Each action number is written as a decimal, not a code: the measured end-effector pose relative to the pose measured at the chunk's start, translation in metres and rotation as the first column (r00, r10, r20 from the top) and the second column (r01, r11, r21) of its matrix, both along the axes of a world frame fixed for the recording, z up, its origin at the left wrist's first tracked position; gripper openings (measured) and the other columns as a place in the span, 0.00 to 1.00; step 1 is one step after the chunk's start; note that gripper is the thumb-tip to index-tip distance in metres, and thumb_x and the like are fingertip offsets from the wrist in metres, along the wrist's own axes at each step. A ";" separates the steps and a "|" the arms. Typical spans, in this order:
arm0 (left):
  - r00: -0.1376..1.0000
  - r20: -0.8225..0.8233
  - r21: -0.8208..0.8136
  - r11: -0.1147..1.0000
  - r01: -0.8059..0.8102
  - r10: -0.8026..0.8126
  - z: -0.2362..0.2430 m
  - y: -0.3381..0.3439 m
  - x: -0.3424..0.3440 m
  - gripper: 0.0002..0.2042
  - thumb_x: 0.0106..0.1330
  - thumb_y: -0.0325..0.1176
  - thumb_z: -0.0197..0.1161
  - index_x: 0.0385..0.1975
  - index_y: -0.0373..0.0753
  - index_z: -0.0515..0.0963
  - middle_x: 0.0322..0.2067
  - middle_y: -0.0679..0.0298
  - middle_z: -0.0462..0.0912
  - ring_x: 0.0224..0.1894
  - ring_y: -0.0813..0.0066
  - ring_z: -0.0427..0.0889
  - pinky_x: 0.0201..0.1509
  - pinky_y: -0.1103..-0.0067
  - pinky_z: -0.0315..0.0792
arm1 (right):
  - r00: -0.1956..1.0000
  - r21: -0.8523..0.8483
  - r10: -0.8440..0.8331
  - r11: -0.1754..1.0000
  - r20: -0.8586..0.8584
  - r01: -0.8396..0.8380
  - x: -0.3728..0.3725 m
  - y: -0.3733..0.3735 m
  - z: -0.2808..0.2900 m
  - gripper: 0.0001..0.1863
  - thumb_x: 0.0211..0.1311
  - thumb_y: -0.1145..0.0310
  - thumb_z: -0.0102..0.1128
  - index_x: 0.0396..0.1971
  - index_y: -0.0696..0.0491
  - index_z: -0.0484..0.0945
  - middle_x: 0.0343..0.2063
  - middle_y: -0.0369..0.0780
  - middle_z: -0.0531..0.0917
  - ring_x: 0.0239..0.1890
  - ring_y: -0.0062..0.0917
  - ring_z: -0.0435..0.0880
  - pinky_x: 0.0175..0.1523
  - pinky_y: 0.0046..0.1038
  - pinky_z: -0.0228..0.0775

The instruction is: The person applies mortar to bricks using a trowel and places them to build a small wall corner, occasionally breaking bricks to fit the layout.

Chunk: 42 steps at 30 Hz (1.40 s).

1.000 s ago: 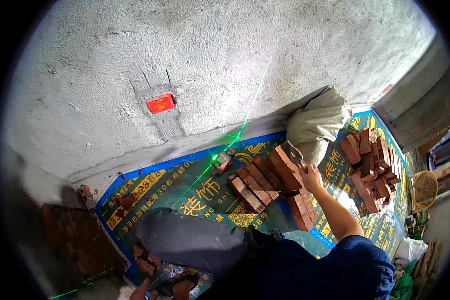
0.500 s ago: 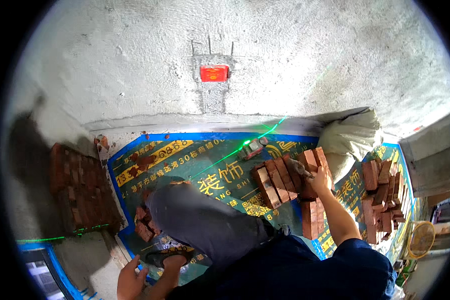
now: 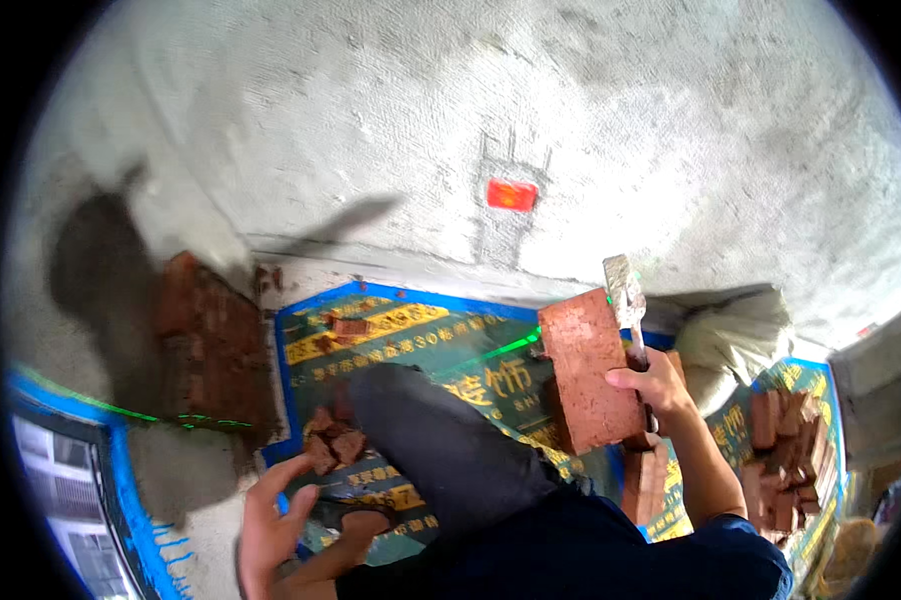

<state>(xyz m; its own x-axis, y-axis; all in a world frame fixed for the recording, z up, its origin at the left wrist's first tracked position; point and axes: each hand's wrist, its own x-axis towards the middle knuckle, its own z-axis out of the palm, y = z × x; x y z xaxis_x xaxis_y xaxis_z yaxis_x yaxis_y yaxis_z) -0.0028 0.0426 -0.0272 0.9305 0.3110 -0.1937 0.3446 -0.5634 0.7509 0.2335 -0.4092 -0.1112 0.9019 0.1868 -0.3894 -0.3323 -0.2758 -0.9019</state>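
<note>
We clamp a brick [image 3: 586,372] and tool [image 3: 627,290] in our right hand [image 3: 665,386], our left hand [image 3: 273,515] splayed near the sheet's [image 3: 311,398] left edge.

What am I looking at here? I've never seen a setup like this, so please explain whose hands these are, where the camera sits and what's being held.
There is no machine here: the two bare hands belong to the person wearing the camera. It sits on their head, looking down through a very wide lens, so edges bend and the corners go dark.

The right hand holds a brick along with a metal tool. The left hand is open, close to some broken brick pieces.

A printed green sheet covers the floor. At right lies a brick pile, near a pale sack by the wall.
</note>
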 end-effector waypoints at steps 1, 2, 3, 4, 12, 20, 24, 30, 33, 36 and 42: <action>0.999 0.039 -0.073 0.997 0.002 0.001 0.005 -0.010 0.012 0.19 0.61 0.26 0.64 0.54 0.31 0.76 0.49 0.52 0.82 0.53 0.64 0.80 0.58 0.73 0.71 | 0.997 0.125 0.054 0.990 0.051 -0.060 0.004 0.016 0.008 0.28 0.46 0.62 0.79 0.44 0.63 0.79 0.36 0.39 0.82 0.37 0.22 0.79 0.46 0.26 0.71; 0.997 0.080 -0.150 0.989 0.009 0.004 0.008 -0.022 0.025 0.20 0.62 0.27 0.64 0.54 0.31 0.76 0.51 0.52 0.81 0.53 0.64 0.80 0.59 0.74 0.71 | 0.993 0.267 0.102 0.957 0.063 -0.115 0.003 0.041 0.034 0.31 0.45 0.62 0.79 0.47 0.63 0.77 0.39 0.41 0.83 0.40 0.24 0.80 0.50 0.27 0.71; 0.994 0.086 -0.318 0.948 -0.032 0.063 0.006 -0.038 0.038 0.23 0.64 0.30 0.65 0.58 0.31 0.73 0.56 0.51 0.77 0.56 0.64 0.78 0.60 0.73 0.71 | 0.984 0.404 0.158 0.898 0.077 -0.176 0.001 0.065 0.058 0.34 0.44 0.61 0.79 0.50 0.64 0.76 0.41 0.43 0.84 0.43 0.26 0.82 0.53 0.28 0.72; 0.982 0.176 -0.445 0.895 0.017 0.069 0.010 -0.049 0.046 0.29 0.65 0.32 0.66 0.65 0.32 0.66 0.60 0.49 0.73 0.62 0.61 0.73 0.63 0.71 0.69 | 0.966 0.446 0.246 0.858 0.080 -0.255 0.003 0.086 0.067 0.39 0.44 0.61 0.79 0.55 0.65 0.73 0.45 0.47 0.83 0.48 0.30 0.83 0.57 0.30 0.72; 0.798 0.289 -0.694 0.690 -0.205 0.529 -0.010 -0.034 0.047 0.33 0.57 0.40 0.74 0.57 0.29 0.67 0.51 0.57 0.79 0.52 0.67 0.78 0.58 0.72 0.71 | 0.785 0.492 0.618 0.667 0.055 -0.560 -0.024 0.263 0.031 0.17 0.65 0.55 0.64 0.41 0.53 0.74 0.17 0.26 0.66 0.14 0.10 0.58 0.18 0.17 0.48; 0.840 -0.093 0.560 0.725 -0.401 0.535 -0.139 0.066 -0.023 0.28 0.50 0.42 0.72 0.48 0.35 0.71 0.35 0.47 0.84 0.39 0.48 0.83 0.41 0.61 0.78 | 0.644 0.114 0.726 0.638 0.240 -0.762 -0.065 0.326 -0.015 0.15 0.70 0.58 0.51 0.37 0.55 0.77 0.18 0.37 0.77 0.19 0.25 0.76 0.27 0.30 0.66; 0.828 -0.212 0.582 0.747 -0.320 0.520 -0.190 0.086 -0.028 0.22 0.52 0.34 0.68 0.45 0.32 0.72 0.33 0.48 0.84 0.36 0.52 0.85 0.36 0.64 0.79 | 0.476 -0.161 0.793 0.564 0.381 -0.810 -0.099 0.328 -0.072 0.21 0.70 0.51 0.51 0.34 0.57 0.73 0.20 0.50 0.78 0.26 0.49 0.79 0.33 0.42 0.68; 0.814 -0.341 0.581 0.786 -0.211 0.471 -0.232 0.089 -0.014 0.22 0.53 0.33 0.67 0.47 0.30 0.72 0.32 0.51 0.85 0.35 0.56 0.85 0.34 0.67 0.79 | 0.338 -0.438 0.915 0.402 0.219 -0.804 -0.118 0.339 -0.148 0.26 0.72 0.47 0.46 0.32 0.60 0.71 0.29 0.57 0.80 0.36 0.58 0.78 0.39 0.51 0.68; 0.823 -0.356 0.571 0.800 -0.183 0.443 -0.243 0.088 -0.015 0.24 0.55 0.37 0.68 0.47 0.28 0.71 0.32 0.50 0.85 0.35 0.54 0.85 0.36 0.66 0.80 | 0.303 -0.497 0.936 0.351 0.178 -0.793 -0.121 0.343 -0.157 0.27 0.73 0.47 0.44 0.33 0.61 0.72 0.31 0.58 0.81 0.38 0.58 0.78 0.43 0.51 0.68; 0.826 -0.344 0.548 0.810 -0.209 0.446 -0.247 0.088 -0.018 0.22 0.55 0.34 0.66 0.46 0.28 0.71 0.31 0.51 0.84 0.33 0.54 0.85 0.35 0.66 0.79 | 0.257 -0.425 0.942 0.328 0.216 -0.844 -0.111 0.351 -0.114 0.28 0.74 0.48 0.40 0.36 0.61 0.74 0.32 0.57 0.81 0.38 0.56 0.79 0.45 0.48 0.69; 0.802 -0.402 0.523 0.830 -0.196 0.442 -0.248 0.083 -0.022 0.28 0.51 0.31 0.70 0.52 0.25 0.70 0.32 0.54 0.85 0.34 0.60 0.85 0.33 0.72 0.79 | 0.596 0.457 0.431 0.388 0.678 -0.801 -0.118 0.351 -0.046 0.18 0.76 0.55 0.40 0.37 0.53 0.75 0.19 0.31 0.70 0.22 0.18 0.70 0.27 0.16 0.58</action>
<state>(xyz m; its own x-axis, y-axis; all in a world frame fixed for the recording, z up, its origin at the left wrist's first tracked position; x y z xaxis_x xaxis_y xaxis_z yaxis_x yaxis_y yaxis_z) -0.0252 0.1252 -0.2752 0.5761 0.7354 -0.3568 0.8104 -0.5708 0.1320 0.1152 -0.0579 -0.1571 0.4133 0.7786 0.4722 0.0824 0.4844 -0.8709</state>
